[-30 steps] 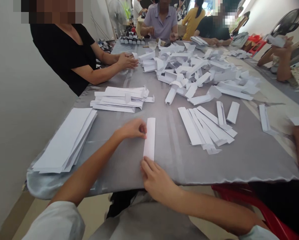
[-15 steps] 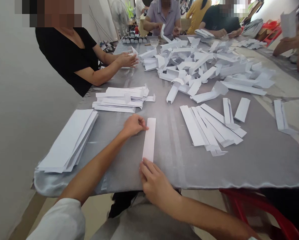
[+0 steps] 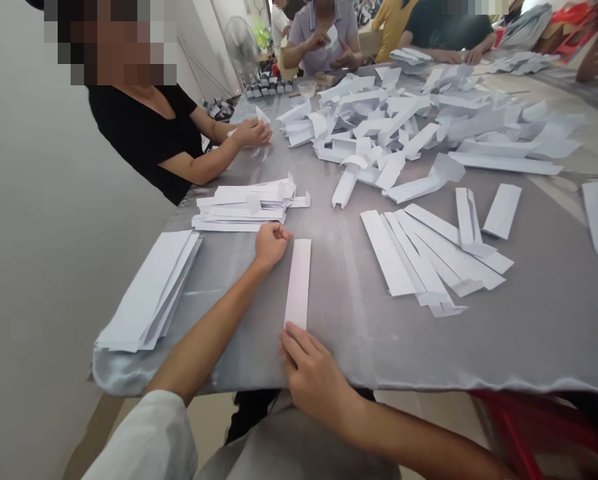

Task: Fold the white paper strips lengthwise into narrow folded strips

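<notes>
A narrow folded strip of white paper lies lengthwise on the grey cloth in front of me. My right hand is closed on its near end, fingers together over the paper; the thumb is mostly hidden. Just left of the strip's far end, my left hand is curled with its fingertips drawn together. A small gap separates it from the strip, and I see nothing in its fingers. Beyond that hand sits a pile of folded paper pieces. Several flat folded strips fan out to the right.
A stack of white sheets rests at the table's left corner. Loose folded papers are heaped across the far side. A person in black handles paper at the left edge; others sit opposite. A red stool stands below the near edge.
My left hand has come off the strip's edge and moved slightly away from me. My right hand stays on the near end. The camera view has shifted a little.
</notes>
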`<state>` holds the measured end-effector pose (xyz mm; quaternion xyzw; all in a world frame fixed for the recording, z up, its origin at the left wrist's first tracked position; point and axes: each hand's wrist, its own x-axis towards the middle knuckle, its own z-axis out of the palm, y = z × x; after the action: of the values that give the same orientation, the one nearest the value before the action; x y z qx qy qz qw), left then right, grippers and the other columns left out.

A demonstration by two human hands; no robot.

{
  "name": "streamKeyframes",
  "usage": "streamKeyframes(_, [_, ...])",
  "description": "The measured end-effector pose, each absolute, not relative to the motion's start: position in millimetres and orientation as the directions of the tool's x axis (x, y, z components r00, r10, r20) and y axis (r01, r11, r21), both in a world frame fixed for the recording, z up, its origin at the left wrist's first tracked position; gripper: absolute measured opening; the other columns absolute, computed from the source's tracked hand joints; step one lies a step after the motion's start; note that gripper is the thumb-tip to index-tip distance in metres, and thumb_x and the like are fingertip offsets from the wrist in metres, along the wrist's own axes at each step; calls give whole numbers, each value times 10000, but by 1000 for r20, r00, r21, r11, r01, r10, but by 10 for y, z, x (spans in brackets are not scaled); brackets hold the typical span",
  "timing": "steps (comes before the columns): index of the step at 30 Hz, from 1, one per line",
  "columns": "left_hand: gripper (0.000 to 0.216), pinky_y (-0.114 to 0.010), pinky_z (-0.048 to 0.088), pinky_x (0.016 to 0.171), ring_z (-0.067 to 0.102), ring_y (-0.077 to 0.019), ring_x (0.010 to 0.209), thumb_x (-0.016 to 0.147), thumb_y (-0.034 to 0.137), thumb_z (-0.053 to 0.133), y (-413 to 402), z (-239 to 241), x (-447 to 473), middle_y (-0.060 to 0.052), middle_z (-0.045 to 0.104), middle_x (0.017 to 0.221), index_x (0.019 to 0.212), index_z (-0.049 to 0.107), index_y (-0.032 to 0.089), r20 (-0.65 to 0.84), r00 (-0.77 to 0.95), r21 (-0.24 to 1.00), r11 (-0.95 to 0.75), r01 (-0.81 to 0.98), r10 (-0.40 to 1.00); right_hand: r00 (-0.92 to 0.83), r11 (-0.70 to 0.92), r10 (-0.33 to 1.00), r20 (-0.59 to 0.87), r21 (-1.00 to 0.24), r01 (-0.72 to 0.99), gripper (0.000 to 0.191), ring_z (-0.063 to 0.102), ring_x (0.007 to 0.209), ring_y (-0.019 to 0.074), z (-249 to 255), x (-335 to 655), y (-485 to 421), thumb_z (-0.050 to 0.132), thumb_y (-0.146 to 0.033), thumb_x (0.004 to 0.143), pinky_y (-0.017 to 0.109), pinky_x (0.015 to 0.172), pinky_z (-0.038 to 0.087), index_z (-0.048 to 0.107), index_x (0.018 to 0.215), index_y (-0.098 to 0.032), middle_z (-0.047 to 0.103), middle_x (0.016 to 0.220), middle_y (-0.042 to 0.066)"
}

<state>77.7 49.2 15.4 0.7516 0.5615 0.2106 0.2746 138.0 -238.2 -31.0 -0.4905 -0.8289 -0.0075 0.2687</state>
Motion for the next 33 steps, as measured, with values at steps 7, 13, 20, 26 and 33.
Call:
streamKeyframes(7, [683,-291,334,665,398,-148,731,570,584,972,-138,322,390,49,475,751,754,417,231,-86,686,610,-506,610,722,-428,577,791,438,-300,760,449,509,1507,388,-305,1495,-2393,594,-140,1024,472,1268,468,658,1418,66,636,1496,285])
streamKeyframes(13, [712,-304,250,613,368,-137,672,587,604,980,-357,304,418,75,472,694,734,394,226,-209,641,532,-464,709,739,-448,580,793,412,-287,762,469,510,1507,402,-276,1518,-2392,592,-157,1028,482,1281,455,650,1428,78,630,1502,288])
streamKeyframes(20, [664,-312,252,614,411,-139,645,667,629,935,-174,235,588,66,512,662,699,416,216,-157,546,535,-394,747,823,-469,591,781,413,-245,769,498,476,1540,402,-325,1526,-2398,592,-145,1018,498,1300,438,629,1457,86,611,1529,301])
streamKeyframes(26, [580,-325,262,634,510,-167,700,801,555,861,134,145,838,29,596,702,654,418,210,-4,451,495,-390,777,893,-453,577,784,424,-228,784,466,528,1508,377,-323,1507,-2393,571,-130,1017,483,1279,477,667,1434,53,644,1509,270])
streamKeyframes(33, [508,-338,262,665,554,-204,744,926,471,776,373,8,1094,-6,628,731,658,429,216,117,363,467,-374,801,925,-415,556,791,450,-245,794,450,534,1510,375,-383,1467,-2397,579,-117,1010,469,1279,485,680,1417,47,647,1514,260])
